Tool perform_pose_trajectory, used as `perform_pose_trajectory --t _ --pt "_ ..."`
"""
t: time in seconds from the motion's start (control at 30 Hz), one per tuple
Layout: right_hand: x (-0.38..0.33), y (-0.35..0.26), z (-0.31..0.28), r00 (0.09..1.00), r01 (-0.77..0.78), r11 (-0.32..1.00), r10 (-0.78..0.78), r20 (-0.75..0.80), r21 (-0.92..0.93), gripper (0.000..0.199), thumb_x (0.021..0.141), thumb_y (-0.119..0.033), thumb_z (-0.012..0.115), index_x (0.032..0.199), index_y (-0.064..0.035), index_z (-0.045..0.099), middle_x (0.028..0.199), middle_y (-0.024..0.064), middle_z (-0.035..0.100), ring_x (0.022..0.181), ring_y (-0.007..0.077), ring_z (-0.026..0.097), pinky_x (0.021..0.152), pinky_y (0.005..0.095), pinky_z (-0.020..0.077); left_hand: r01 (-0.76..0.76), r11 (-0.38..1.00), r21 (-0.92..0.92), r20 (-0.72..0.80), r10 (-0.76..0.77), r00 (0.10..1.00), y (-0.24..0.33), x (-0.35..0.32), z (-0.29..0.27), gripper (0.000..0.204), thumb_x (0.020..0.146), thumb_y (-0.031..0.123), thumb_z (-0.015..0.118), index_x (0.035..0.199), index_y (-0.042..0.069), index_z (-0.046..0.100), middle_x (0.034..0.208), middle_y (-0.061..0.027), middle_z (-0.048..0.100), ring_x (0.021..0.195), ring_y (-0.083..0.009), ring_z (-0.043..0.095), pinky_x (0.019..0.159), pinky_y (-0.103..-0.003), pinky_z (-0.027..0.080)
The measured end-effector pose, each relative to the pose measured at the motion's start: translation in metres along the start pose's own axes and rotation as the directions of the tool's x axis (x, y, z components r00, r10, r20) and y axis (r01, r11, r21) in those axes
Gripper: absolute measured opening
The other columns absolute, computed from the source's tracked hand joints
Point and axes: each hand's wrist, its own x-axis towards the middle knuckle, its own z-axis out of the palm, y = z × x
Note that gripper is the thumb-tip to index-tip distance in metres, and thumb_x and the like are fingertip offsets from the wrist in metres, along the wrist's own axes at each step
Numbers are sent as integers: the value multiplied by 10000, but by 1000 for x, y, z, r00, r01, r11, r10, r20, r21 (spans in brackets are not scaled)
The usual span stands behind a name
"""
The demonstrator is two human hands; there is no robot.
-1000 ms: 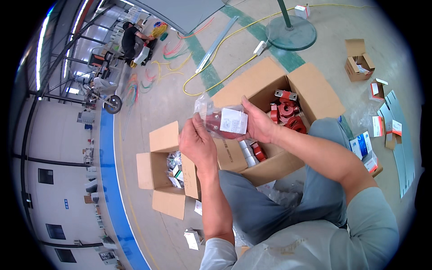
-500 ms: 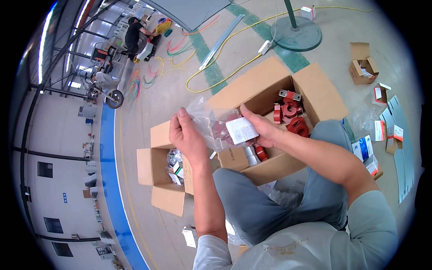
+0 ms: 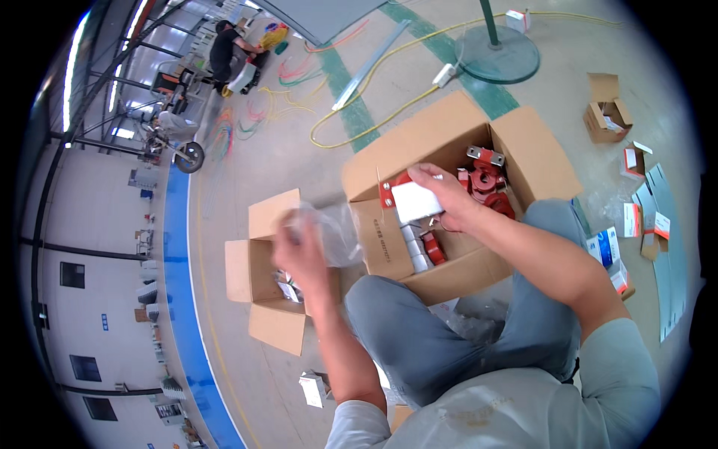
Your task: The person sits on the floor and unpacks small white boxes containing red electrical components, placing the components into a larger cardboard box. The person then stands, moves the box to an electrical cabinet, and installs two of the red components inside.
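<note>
- A yellow cable [image 3: 312, 135] loops over the floor, near a white block [image 3: 444, 74].
- A green pole [image 3: 489, 22] rises from a round base [image 3: 497, 58] (the cable passes close by).
- A co-worker [image 3: 222, 56] in a dark top crouches farther off.
- A wheel [image 3: 190, 157], apparently a scooter's, stands near a blue floor stripe [image 3: 179, 232].

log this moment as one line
left hand: clear plastic bag, motion-blurred | right hand: red part, white paper | below: open carton, other red parts inside
</note>
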Motion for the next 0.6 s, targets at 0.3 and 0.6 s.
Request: perform_pose_trajectory --t 0.3,0.6 --pt "-14 18 4 977 180 945 -205 -64 -275 427 889 -328 829 1106 -25 622 1006 48 632 896 108 637 766 272 544 227 970 -81 384 -180 906 17 -80 92 506 802 386 889 898 -46 645 623 -46 524 568 -152 435 527 -332 413" --pt "5 35 1 962 119 919 -200 -185 -376 504 930 -516 737 1038 -34 639 925 36 649 828 103 633 719 260 522 421 819 -391 345 -294 892 -24 -100 128 323 899 248 817 915 -39 672 638 25 514 588 -67 419 527 -270 376"
